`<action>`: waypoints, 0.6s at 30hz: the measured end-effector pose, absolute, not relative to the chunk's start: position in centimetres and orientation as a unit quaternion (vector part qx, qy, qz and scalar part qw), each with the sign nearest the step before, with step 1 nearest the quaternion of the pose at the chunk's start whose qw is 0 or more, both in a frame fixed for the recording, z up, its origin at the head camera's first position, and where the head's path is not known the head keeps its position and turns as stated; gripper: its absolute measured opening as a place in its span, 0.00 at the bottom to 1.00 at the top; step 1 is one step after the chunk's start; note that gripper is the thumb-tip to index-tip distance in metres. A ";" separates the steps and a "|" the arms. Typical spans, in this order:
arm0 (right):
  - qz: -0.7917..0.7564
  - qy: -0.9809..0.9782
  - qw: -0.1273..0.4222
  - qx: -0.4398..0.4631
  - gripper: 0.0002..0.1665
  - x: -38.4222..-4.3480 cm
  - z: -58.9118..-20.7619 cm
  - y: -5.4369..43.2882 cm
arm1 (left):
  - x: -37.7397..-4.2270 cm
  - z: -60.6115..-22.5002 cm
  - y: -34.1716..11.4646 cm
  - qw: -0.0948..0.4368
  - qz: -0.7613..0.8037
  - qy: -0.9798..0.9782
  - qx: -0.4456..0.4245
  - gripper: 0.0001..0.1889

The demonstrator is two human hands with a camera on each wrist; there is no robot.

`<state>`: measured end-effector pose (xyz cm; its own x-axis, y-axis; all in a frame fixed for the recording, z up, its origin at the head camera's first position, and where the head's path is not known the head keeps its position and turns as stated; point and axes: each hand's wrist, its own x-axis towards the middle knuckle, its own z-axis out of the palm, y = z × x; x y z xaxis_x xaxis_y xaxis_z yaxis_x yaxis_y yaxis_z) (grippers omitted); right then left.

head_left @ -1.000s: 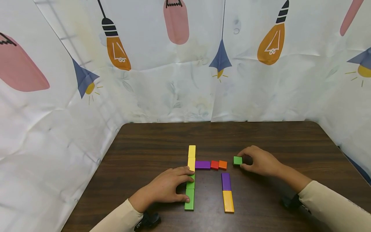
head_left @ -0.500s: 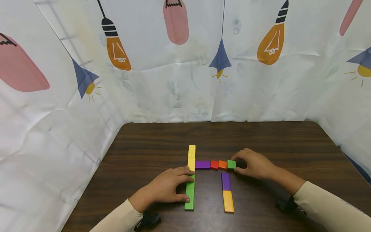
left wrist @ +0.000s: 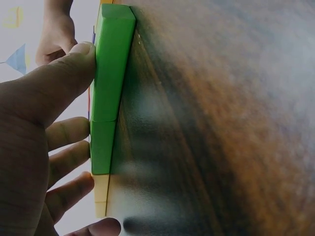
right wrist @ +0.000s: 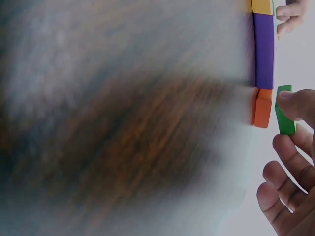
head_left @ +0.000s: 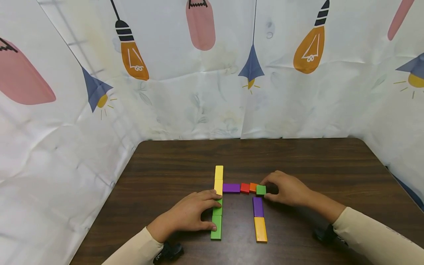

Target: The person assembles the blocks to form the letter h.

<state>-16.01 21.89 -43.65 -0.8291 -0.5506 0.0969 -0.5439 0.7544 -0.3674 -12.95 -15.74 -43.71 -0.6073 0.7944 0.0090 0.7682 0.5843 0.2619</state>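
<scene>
My right hand [head_left: 288, 188] pinches a small green block [head_left: 261, 190] between thumb and fingers. The right wrist view puts this green block [right wrist: 285, 118] slightly above the level of the orange block [right wrist: 262, 109]; from the head it overlaps that block's right part. My left hand [head_left: 187, 214] rests spread-fingered along a column of blocks, its thumb on the near long green block [head_left: 216, 233] and its fingertips over the farther green block [head_left: 217, 211] and the lower yellow block [head_left: 218, 183]. Another yellow block [head_left: 219, 172] tops that column.
A purple block [head_left: 231, 188] and a red block [head_left: 244, 188] run rightward from the column to the orange one. Below them, a second purple block [head_left: 258, 207] and an amber block [head_left: 260, 230] stand end to end. Everything lies on a dark wooden table [head_left: 172, 165] before a patterned curtain.
My right hand has carried the small green block leftward, first beside the orange block and now partly over it. The left hand has stayed in place.
</scene>
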 end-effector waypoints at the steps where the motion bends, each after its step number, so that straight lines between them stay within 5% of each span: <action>1: -0.194 0.935 0.010 -0.296 0.20 -16.0 -43.6 21.8 | -13.0 -43.7 -15.7 0.055 0.120 0.889 0.439 0.32; 18: -0.190 0.934 0.026 -0.302 0.20 -15.7 -43.8 21.5 | -12.9 -43.7 -15.7 0.054 0.117 0.888 0.441 0.32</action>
